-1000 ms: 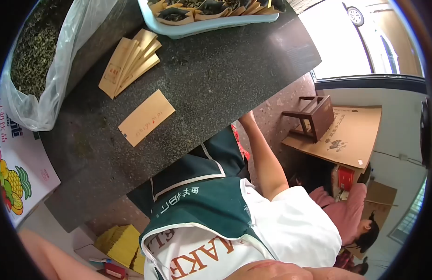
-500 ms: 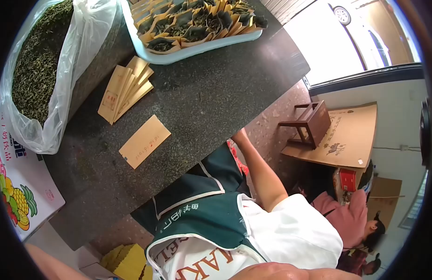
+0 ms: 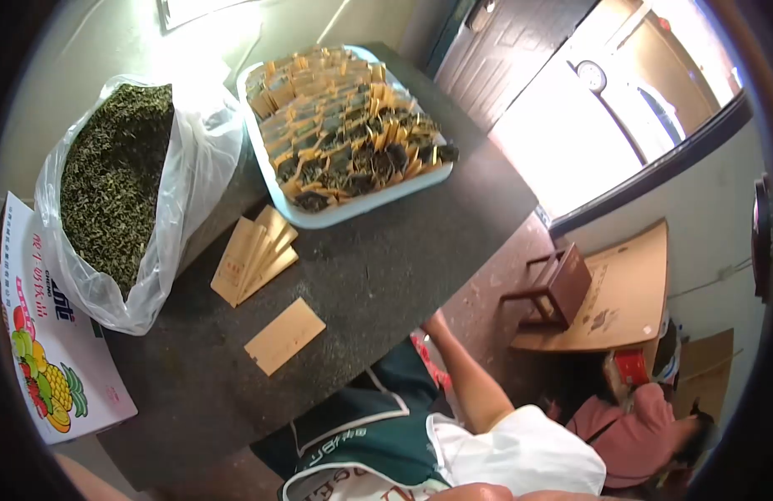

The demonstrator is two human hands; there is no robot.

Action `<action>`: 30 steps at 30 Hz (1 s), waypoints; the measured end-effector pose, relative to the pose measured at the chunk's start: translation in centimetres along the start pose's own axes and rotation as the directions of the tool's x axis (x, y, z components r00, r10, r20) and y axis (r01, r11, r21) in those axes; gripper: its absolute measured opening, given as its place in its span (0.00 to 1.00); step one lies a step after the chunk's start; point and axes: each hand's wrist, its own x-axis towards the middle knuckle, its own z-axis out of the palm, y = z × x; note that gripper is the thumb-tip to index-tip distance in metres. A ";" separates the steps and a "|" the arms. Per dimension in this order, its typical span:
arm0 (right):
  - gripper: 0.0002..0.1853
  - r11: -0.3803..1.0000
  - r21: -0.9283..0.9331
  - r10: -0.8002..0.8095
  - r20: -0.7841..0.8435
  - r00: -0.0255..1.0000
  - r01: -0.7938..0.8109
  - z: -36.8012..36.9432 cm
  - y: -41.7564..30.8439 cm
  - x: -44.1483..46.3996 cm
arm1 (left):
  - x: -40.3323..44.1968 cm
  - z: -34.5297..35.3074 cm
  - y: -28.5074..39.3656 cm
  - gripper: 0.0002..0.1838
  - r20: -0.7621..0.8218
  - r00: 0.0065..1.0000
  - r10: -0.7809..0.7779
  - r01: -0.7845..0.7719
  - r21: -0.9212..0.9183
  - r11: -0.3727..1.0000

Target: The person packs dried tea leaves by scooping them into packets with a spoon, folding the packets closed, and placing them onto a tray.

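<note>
At the dark table's edge, my right hand (image 3: 434,321) shows only in part, at the end of a lowered arm; its fingers are hidden. Of my left arm, just a strip of skin (image 3: 77,478) appears at the lower left, with the hand out of view. A single brown paper envelope (image 3: 284,336) lies flat on the speckled table (image 3: 378,275), left of my right hand. Beyond it, several more envelopes (image 3: 251,257) are fanned out. Farther back, a pale blue tray (image 3: 315,220) holds rows of open paper packets (image 3: 353,125) filled with dark dried leaves.
A clear plastic bag (image 3: 207,159) of dried leaves (image 3: 115,188) stands at the left, beside a fruit-printed carton (image 3: 65,367). To the right are a wooden stool (image 3: 562,288), a cardboard sheet (image 3: 608,301) and a person in pink (image 3: 624,430). An open doorway (image 3: 553,125) lies beyond.
My view has tilted upward, so the table things sit lower and the wall and whole tray show. The envelopes, bag and tray keep their places; my right arm stays by the table edge.
</note>
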 end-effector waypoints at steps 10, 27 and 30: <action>0.15 0.601 0.697 0.607 -0.080 0.791 -0.391 -8.5 5.0 2.3 | -1.2 1.3 -1.2 0.29 -0.044 0.964 -0.264 0.262 -0.039 0.964; 0.18 0.007 1.000 -0.582 0.010 0.813 -0.007 -17.1 -32.5 2.6 | -7.9 14.1 -5.3 0.18 -0.095 0.626 -0.774 0.724 -0.298 0.622; 0.08 -0.042 0.997 -0.694 0.012 0.720 -0.057 -17.2 -36.1 3.1 | -9.5 17.7 -1.8 0.13 -0.522 0.574 -0.631 0.598 -0.259 0.758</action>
